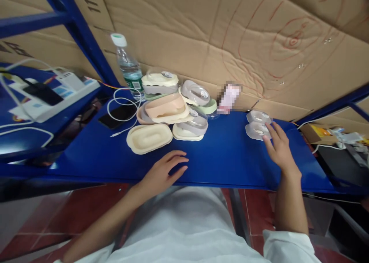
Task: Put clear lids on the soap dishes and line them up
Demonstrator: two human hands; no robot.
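A: Where are the 2 clear lids (256, 116)?
B: On the table's (225, 155) right side, 1 behind the other, long axes sideways. Your right hand (279, 147) is nearer, fingers spread at their right ends; contact's unclear. Your left hand (164, 170), relaxed and empty, lies well apart.
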